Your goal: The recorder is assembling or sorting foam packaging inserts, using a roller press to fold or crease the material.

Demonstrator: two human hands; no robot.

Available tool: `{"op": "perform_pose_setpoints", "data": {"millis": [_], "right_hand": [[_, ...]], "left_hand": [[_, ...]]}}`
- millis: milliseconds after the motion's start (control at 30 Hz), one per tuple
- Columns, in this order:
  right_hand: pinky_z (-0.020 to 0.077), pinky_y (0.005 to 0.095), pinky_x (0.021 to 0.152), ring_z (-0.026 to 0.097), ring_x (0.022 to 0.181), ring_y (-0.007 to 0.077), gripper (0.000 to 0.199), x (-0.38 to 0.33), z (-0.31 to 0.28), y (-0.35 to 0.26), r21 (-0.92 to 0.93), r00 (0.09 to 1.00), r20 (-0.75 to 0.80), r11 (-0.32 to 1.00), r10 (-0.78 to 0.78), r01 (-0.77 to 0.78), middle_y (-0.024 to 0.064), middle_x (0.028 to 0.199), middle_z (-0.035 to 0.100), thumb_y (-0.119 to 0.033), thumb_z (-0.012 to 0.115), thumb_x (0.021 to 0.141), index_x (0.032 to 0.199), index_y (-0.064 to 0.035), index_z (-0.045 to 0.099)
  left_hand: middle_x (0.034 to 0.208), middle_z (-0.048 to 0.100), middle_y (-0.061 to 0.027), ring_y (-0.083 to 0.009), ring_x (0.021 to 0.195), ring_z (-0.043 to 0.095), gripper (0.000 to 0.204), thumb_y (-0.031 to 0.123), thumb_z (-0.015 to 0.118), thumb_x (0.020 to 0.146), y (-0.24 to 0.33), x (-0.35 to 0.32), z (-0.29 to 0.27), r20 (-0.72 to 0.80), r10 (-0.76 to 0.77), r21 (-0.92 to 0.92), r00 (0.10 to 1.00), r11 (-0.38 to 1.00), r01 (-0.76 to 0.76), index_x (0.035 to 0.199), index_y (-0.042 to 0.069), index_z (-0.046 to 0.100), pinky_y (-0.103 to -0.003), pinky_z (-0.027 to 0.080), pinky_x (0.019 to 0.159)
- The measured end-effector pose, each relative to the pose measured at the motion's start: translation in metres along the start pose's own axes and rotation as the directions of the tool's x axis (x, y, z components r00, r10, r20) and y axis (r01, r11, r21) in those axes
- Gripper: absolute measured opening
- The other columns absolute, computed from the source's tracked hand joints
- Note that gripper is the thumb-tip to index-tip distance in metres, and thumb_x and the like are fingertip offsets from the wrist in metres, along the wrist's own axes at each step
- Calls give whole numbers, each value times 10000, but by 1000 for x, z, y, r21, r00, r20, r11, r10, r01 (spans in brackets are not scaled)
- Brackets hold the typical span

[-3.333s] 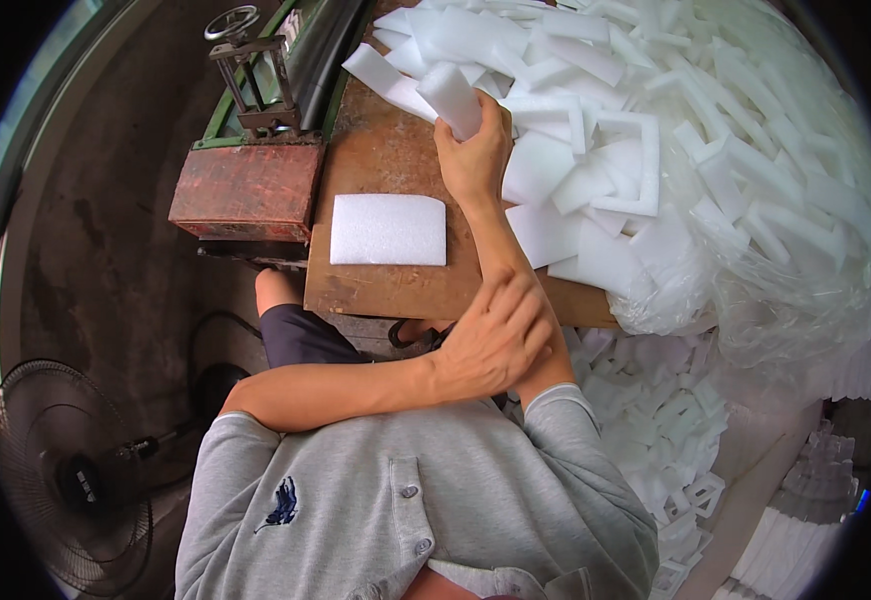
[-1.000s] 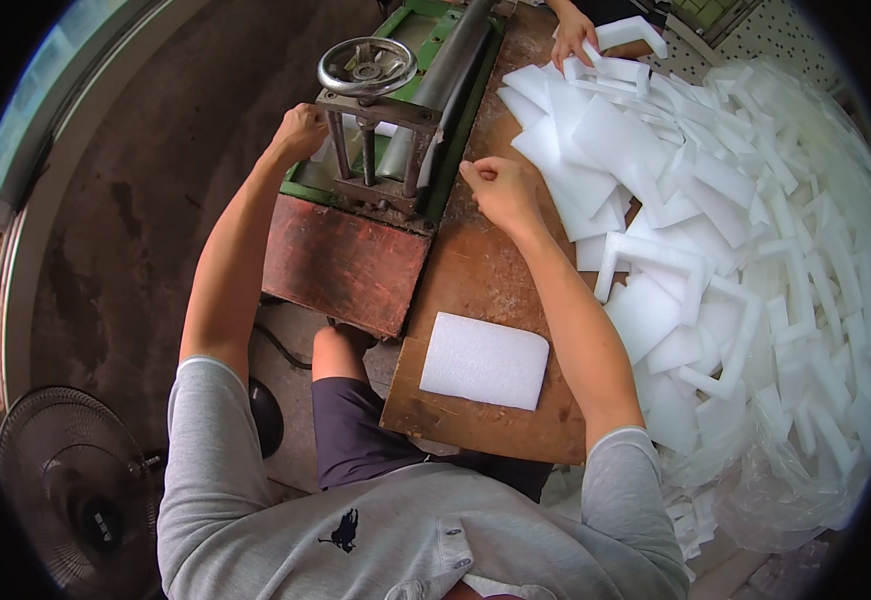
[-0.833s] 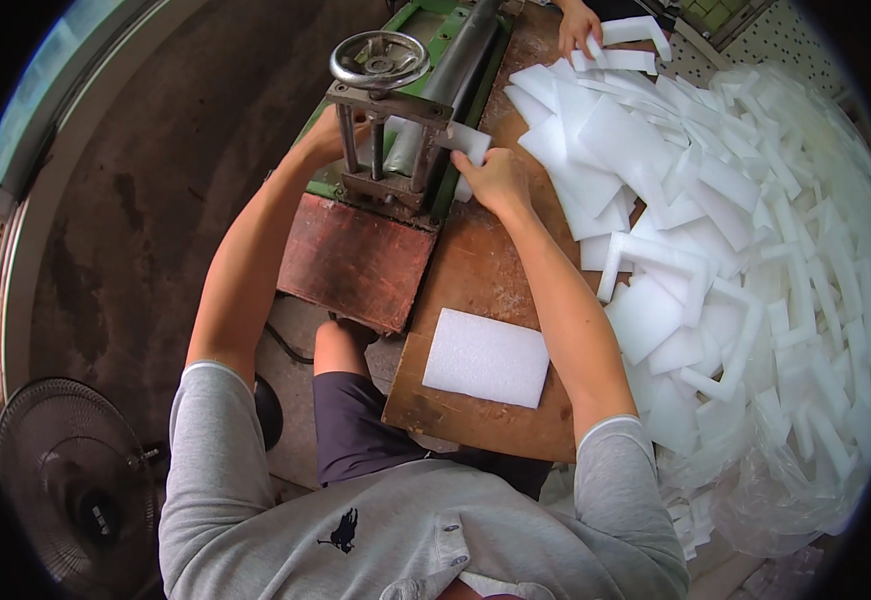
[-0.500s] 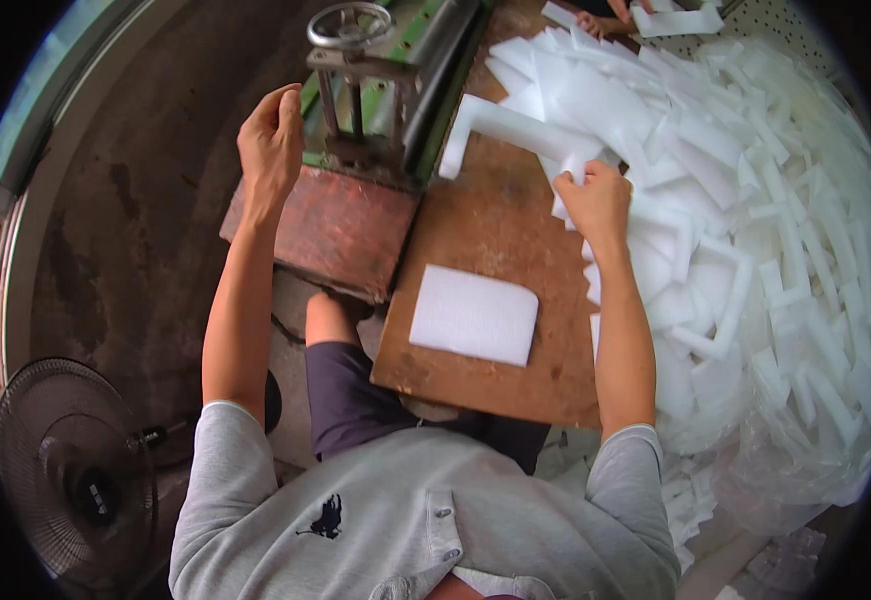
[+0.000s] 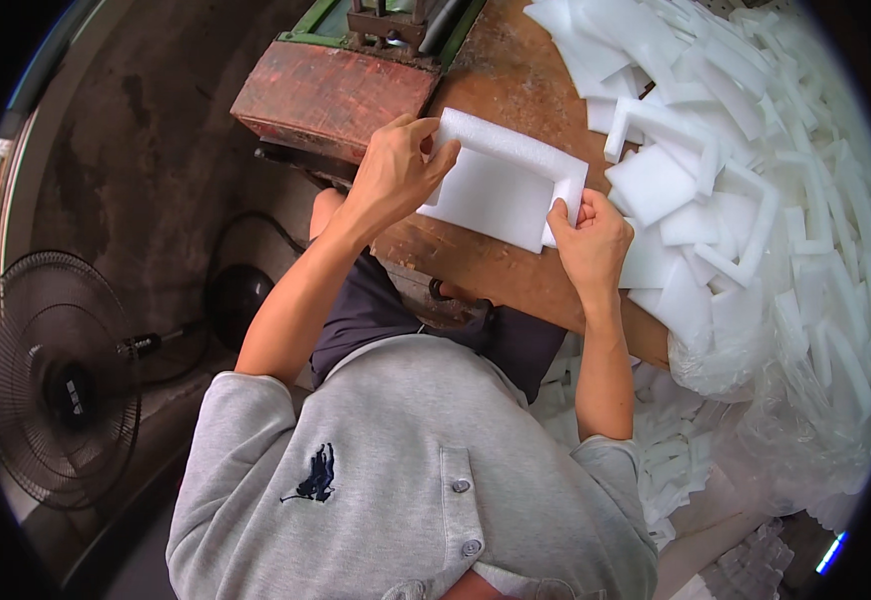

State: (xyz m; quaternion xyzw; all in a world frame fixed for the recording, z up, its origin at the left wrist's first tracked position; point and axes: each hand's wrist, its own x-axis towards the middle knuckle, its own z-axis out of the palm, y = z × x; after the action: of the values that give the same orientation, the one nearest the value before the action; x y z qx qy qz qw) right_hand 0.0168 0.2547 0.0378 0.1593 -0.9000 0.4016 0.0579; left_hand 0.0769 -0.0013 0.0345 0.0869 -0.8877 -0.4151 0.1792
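A white U-shaped foam frame (image 5: 516, 140) is held between my two hands, over a flat white foam sheet (image 5: 496, 195) on the brown wooden table (image 5: 506, 60). My left hand (image 5: 396, 172) is closed on the frame's left arm, thumb and fingers pinching it. At the other end, my right hand (image 5: 592, 242) pinches the lower tip of the right arm. The long side of the frame lies along the far edge of the sheet. Whether the frame rests fully on the sheet, I cannot tell.
A heap of white foam pieces (image 5: 656, 185), flat and bent, covers the right of the table, some inside clear plastic (image 5: 736, 360). Left of the table stands a green machine with a reddish block (image 5: 336, 95). A black fan (image 5: 61, 380) is at far left.
My right hand has brought the foam frame from the heap's edge toward me, over the sheet. My left hand has come down and right from beside the machine and taken hold of the frame.
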Motion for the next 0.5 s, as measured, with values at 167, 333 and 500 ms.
{"op": "perform_pose_setpoints", "data": {"millis": [167, 333, 500], "right_hand": [[471, 292, 553, 576, 518, 98, 181, -5, 4, 5, -59, 999, 36, 998, -11, 13, 34, 609, 653, -130, 782, 846, 924, 24, 728], [473, 307, 556, 569, 511, 115, 181, -7, 8, 9, -92, 999, 37, 996, 1, 2, 42, 600, 643, -139, 780, 847, 908, 21, 723], [470, 314, 553, 561, 502, 120, 177, -7, 11, 12, -130, 999, 36, 991, -28, 32, 45, 586, 634, -138, 781, 846, 898, 20, 721]], "left_hand": [[794, 588, -180, -300, 681, 576, 304, 236, 731, 937, -15, -6, 8, 22, 5, 44, 1000, 999, -6, 982, -62, 690, -420, 483, 673], [788, 588, -196, -325, 671, 571, 294, 214, 723, 927, -20, -5, 12, 26, 27, 53, 999, 998, -29, 944, -74, 668, -431, 478, 664], [799, 609, -251, -421, 713, 617, 312, 188, 718, 895, -25, -7, 16, 5, 31, 31, 999, 999, -32, 820, -98, 619, -489, 491, 681]]}}
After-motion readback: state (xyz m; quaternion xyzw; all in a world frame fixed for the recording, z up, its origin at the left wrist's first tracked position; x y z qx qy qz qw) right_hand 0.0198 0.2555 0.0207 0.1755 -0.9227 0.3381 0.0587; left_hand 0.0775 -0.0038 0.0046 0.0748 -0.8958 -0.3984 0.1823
